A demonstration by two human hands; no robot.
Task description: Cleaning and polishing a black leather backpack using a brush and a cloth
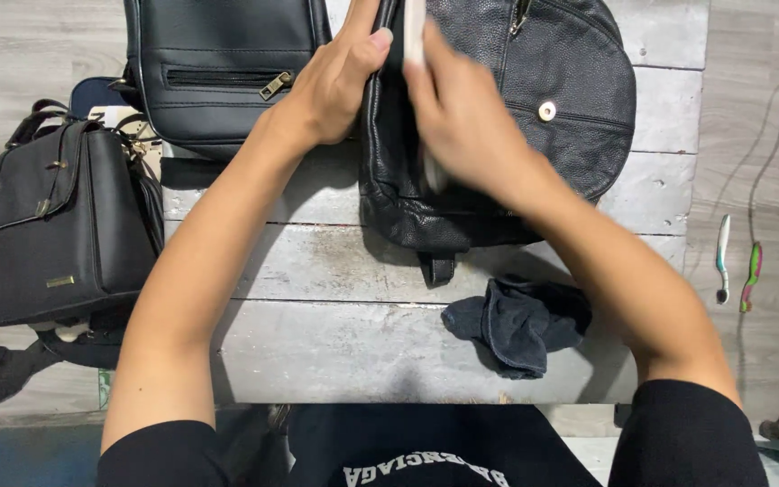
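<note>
Leather backpack (534,117): left hand (335,86) grips its edge, right hand (462,117) clasps white tool (415,36)

The black pebbled-leather backpack (534,99) lies flat on the whitewashed plank table (335,343), its rounded body toward the far edge and a short strap tab hanging off its near end. A silver snap stud sits on its front flap, with a zip running up the middle. A slim white tool (415,36), blurred, stands against the backpack's left edge.
</note>
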